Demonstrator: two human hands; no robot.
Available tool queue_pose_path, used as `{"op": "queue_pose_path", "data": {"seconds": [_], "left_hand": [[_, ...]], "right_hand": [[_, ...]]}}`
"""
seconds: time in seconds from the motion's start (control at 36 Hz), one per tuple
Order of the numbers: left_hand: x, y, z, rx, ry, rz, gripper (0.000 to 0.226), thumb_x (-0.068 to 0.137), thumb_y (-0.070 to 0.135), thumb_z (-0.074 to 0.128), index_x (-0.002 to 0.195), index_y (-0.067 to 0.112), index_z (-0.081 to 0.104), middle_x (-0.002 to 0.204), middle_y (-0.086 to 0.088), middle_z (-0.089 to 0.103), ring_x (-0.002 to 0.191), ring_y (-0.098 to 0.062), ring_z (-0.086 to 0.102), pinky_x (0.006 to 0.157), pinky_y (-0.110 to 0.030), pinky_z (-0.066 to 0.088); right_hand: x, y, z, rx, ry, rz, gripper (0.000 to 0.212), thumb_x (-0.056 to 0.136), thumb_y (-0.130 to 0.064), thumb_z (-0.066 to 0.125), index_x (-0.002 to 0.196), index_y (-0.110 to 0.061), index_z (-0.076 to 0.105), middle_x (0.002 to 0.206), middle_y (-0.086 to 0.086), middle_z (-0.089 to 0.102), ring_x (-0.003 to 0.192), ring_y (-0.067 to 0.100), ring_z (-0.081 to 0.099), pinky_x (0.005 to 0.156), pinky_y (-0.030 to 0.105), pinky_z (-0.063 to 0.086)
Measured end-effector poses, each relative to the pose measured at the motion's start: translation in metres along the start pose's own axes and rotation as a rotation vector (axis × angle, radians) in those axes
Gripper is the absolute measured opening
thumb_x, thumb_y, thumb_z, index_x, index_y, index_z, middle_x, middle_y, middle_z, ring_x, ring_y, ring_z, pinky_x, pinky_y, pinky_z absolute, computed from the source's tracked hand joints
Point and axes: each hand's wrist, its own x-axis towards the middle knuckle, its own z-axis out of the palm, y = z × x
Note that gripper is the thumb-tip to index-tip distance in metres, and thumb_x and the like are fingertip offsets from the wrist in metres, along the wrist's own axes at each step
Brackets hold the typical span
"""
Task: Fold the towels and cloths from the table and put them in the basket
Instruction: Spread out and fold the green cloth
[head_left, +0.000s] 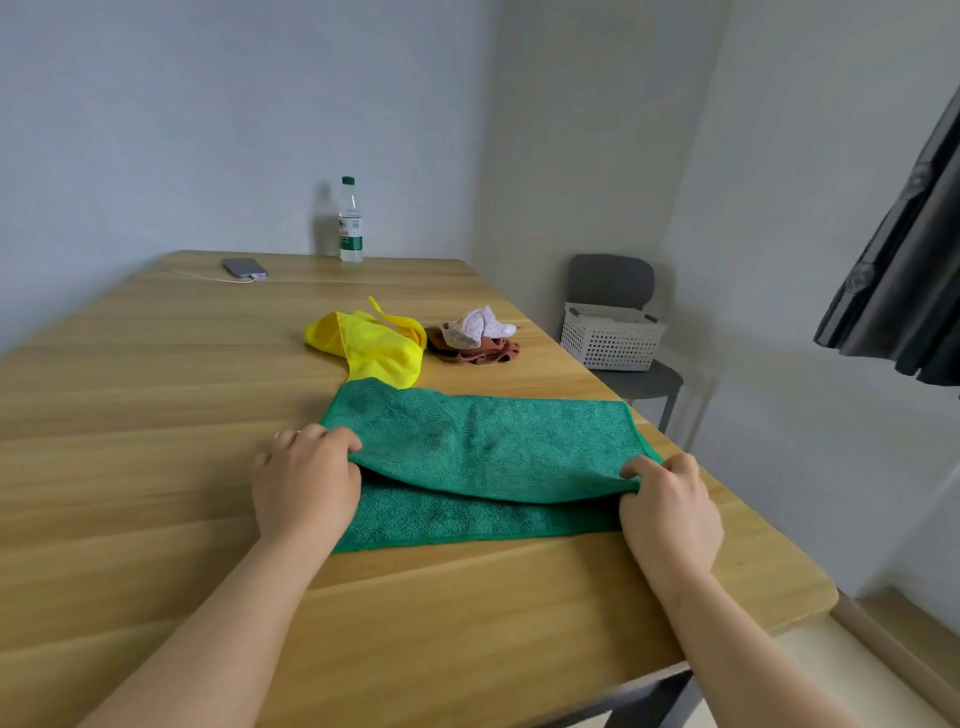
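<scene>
A green towel (483, 447) lies spread on the wooden table (156, 415) in front of me, its upper layer folded over the lower one. My left hand (304, 480) pinches the folded layer's left corner. My right hand (670, 506) pinches its right corner. Behind the towel lies a crumpled yellow cloth (371, 343). To its right sits a brown cloth (480, 349) with a small white patterned cloth (478, 325) on top. A white perforated basket (610, 338) stands on a grey chair (641, 382) past the table's right edge.
A water bottle (350, 221) stands at the table's far edge, with a phone (244, 267) on a cable to its left. A dark curtain (904, 280) hangs at the right. The table's right edge runs close to my right hand.
</scene>
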Motion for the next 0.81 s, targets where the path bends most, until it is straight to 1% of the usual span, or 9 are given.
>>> {"op": "queue_pose_path", "data": {"seconds": [0.11,0.22,0.31,0.44,0.53,0.58,0.67,0.72,0.81], "left_hand": [[-0.005,0.002,0.003,-0.009,-0.004,-0.009,0.034,0.095,0.018,0.04,0.121,0.031,0.058,0.126,0.005,0.056,0.12,-0.021,0.043,0.09,-0.036,0.037],[-0.006,0.005,0.001,-0.146,0.123,0.004,0.031,0.094,0.013,0.043,0.114,0.026,0.063,0.124,0.005,0.058,0.112,-0.028,0.046,0.08,-0.038,0.04],[-0.003,0.01,-0.005,-0.371,0.225,0.035,0.028,0.091,0.002,0.048,0.107,0.012,0.068,0.118,-0.004,0.06,0.103,-0.032,0.049,0.076,-0.036,0.04],[0.012,0.02,-0.021,-0.6,0.218,0.103,0.024,0.088,0.0,0.054,0.103,0.01,0.069,0.106,-0.01,0.061,0.079,-0.018,0.051,0.066,-0.019,0.029],[0.007,0.021,-0.031,-0.58,0.272,0.236,0.021,0.082,-0.004,0.06,0.096,0.007,0.071,0.098,-0.005,0.064,0.084,-0.012,0.05,0.069,-0.015,0.029],[-0.003,0.014,-0.031,-0.543,0.258,0.327,0.019,0.077,-0.007,0.064,0.089,0.006,0.071,0.092,-0.003,0.066,0.082,-0.012,0.052,0.073,-0.021,0.035],[-0.016,-0.003,-0.019,-0.392,0.184,0.457,0.015,0.069,-0.001,0.067,0.075,0.013,0.07,0.078,0.002,0.069,0.068,-0.014,0.06,0.067,-0.027,0.043],[-0.022,-0.011,-0.012,-0.202,0.119,0.526,0.012,0.061,0.014,0.061,0.065,0.024,0.066,0.063,0.011,0.065,0.056,-0.014,0.062,0.06,-0.025,0.038],[-0.024,-0.013,-0.011,-0.041,0.049,0.537,0.01,0.054,0.02,0.057,0.056,0.03,0.058,0.048,0.011,0.054,0.045,-0.01,0.053,0.054,-0.015,0.024]], "right_hand": [[0.0,0.001,0.001,0.099,0.021,0.045,0.034,0.092,-0.007,0.045,0.116,-0.023,0.063,0.116,0.003,0.047,0.082,0.02,0.043,0.067,0.026,0.034],[0.003,0.005,0.002,0.225,0.059,0.046,0.034,0.092,-0.008,0.044,0.117,-0.02,0.064,0.129,0.001,0.049,0.108,0.023,0.052,0.071,0.026,0.035],[0.007,0.005,0.001,0.321,0.092,0.064,0.035,0.093,-0.004,0.043,0.117,-0.017,0.065,0.131,0.003,0.054,0.115,0.024,0.052,0.078,0.028,0.041],[0.025,0.002,-0.011,0.573,0.138,0.119,0.039,0.09,0.005,0.039,0.113,-0.011,0.067,0.108,0.005,0.065,0.083,0.028,0.065,0.075,0.04,0.054],[0.033,0.003,-0.022,0.574,0.189,0.038,0.042,0.087,0.009,0.04,0.11,-0.01,0.069,0.111,0.006,0.066,0.086,0.026,0.059,0.071,0.031,0.047],[0.032,0.009,-0.025,0.553,0.197,-0.016,0.042,0.084,0.011,0.042,0.108,-0.01,0.069,0.118,0.005,0.064,0.096,0.027,0.058,0.076,0.028,0.045],[0.023,0.027,-0.015,0.381,0.084,-0.043,0.042,0.083,0.01,0.042,0.107,-0.011,0.068,0.12,0.007,0.063,0.109,0.029,0.054,0.086,0.029,0.042],[0.018,0.037,-0.007,0.209,-0.023,-0.027,0.043,0.083,0.006,0.043,0.11,-0.016,0.067,0.122,0.009,0.062,0.115,0.031,0.05,0.094,0.034,0.041],[0.015,0.039,-0.006,0.069,-0.049,0.0,0.046,0.083,0.002,0.042,0.114,-0.021,0.065,0.126,0.009,0.06,0.12,0.031,0.044,0.098,0.036,0.033]]}}
